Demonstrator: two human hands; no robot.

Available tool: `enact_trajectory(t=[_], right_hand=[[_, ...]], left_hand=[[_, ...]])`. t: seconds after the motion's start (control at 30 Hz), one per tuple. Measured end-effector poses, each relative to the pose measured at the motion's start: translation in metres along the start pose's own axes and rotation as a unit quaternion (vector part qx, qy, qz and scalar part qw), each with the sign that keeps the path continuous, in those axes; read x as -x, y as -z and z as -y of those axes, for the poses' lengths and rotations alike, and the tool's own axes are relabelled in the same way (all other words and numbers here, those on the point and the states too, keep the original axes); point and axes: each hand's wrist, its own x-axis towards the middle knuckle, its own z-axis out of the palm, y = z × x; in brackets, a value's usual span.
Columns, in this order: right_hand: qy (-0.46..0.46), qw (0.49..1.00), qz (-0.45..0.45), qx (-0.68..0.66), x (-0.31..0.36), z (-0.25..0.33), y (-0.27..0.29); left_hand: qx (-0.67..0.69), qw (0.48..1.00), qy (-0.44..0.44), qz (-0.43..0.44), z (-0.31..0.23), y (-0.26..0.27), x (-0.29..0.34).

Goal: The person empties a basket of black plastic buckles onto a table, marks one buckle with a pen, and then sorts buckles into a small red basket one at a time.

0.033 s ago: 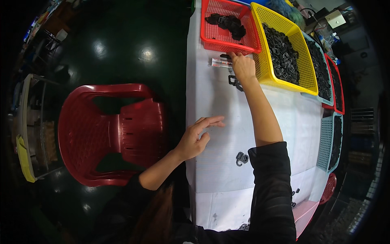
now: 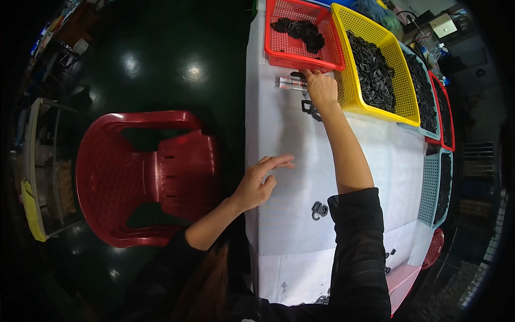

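My right hand (image 2: 321, 88) reaches far across the white table (image 2: 279, 134), its fingertips at the front rim of the red basket (image 2: 279, 53) and touching a small black part (image 2: 298, 74). Whether it grips that part is unclear. Two pen-like sticks (image 2: 289, 83) lie just left of this hand, and a black plastic clip (image 2: 310, 109) lies under the wrist. My left hand (image 2: 262, 182) hovers at the table's left edge, fingers spread, holding nothing. Another black clip (image 2: 319, 210) lies on the table beside my right elbow.
The red basket holds a few black parts. A yellow basket (image 2: 343, 80) full of black clips stands to its right, with further blue and red baskets (image 2: 434, 123) beyond. A dark red plastic chair (image 2: 134, 177) stands left of the table on a dark green floor.
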Motion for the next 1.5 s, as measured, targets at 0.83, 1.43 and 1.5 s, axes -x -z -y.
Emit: enact_trajectory(t=[0.83,1.43,1.5], right_hand=[[-0.297,0.879,-0.234,-0.291,0.410,-0.061,0.221],[-0.916,0.350,-0.174,0.089,1.531,0.167,0.627],[-0.932,0.317,0.025,0.173,1.619,0.200,0.604]], left_hand=[[-0.253,0.955,-0.157,0.011,0.027,-0.162,0.052],[-0.059,0.853,-0.260,0.448,-0.157,-0.777,0.646],[-0.052,0.823,-0.282,0.491,-0.157,-0.805,0.696]])
